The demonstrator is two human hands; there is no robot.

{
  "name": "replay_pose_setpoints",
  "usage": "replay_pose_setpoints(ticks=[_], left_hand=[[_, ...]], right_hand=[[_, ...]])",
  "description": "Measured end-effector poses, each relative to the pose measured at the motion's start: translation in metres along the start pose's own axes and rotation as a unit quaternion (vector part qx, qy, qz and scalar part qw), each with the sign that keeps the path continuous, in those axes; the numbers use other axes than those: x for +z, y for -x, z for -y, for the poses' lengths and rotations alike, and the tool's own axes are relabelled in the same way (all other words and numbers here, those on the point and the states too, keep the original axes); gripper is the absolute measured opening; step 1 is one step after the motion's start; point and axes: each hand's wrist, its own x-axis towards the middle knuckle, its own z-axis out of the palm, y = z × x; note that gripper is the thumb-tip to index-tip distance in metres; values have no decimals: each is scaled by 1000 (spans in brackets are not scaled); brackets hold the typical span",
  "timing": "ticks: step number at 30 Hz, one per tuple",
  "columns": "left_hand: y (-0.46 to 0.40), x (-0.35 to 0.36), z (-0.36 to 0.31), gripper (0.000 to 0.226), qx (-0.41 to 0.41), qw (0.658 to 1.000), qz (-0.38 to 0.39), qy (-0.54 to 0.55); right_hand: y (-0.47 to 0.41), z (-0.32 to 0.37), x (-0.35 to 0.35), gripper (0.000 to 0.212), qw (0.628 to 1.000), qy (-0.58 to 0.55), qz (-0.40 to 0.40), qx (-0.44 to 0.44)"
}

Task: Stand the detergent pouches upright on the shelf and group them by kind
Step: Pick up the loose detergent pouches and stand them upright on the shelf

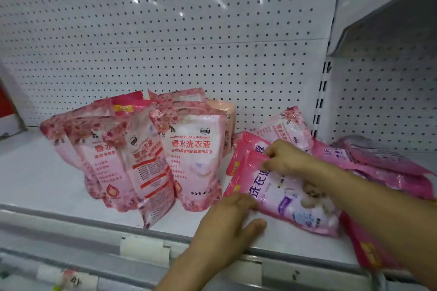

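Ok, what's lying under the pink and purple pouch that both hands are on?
Under the pink and purple pouch lies another pink pouch, its top edge showing. The hands, left and right, and the top pouch cover the rest.

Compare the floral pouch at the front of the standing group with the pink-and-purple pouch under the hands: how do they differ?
The floral pouch stands upright on the shelf; the pink-and-purple pouch lies tilted on its side.
The floral pouch carries red lettering and rose print; the pink-and-purple pouch has purple lettering.
No hand touches the floral pouch; the right hand pinches the other's top edge and the left hand steadies its bottom.
Both are pink detergent pouches.
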Motion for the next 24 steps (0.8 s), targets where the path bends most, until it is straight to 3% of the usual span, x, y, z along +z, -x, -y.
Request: replay_pose_setpoints(ticks=[2, 4, 6, 7, 9, 11, 12, 14, 16, 24], left_hand=[[6, -15, -6, 34, 55, 986, -146, -55], [3, -44, -11, 33, 107, 933, -317, -129], [-10, -85, -13, 46, 84, 894, -392, -201], [-18, -106, -11, 55, 49, 892, -381, -238], [-35, -139, -6, 70, -35, 911, -275, -305], [-46, -154, -3, 64, -110, 927, -152, -325], [-50, -156, 0, 54, -124, 928, -126, -329], [-52, -158, 1, 38, -114, 927, -136, -330], [-50, -156, 2, 35, -110, 926, -148, -330], [-52, -157, 5, 53, -106, 937, -131, -306]], right_hand=[[4, 4, -17, 21, 996, -81, -27, -30], [11, 12, -36, 8, 984, -157, -69, -56], [10, 21, -50, 13, 969, -208, -113, -74], [6, 28, -54, 17, 959, -237, -130, -83], [-3, 44, -54, 20, 936, -292, -168, -103], [-16, 60, -44, 15, 914, -321, -215, -121], [-23, 68, -37, 14, 904, -327, -243, -129], [-32, 80, -20, 20, 882, -349, -279, -150], [-37, 86, -1, 26, 869, -377, -272, -170], [-33, 88, 11, 7, 895, -328, -127, -276]])
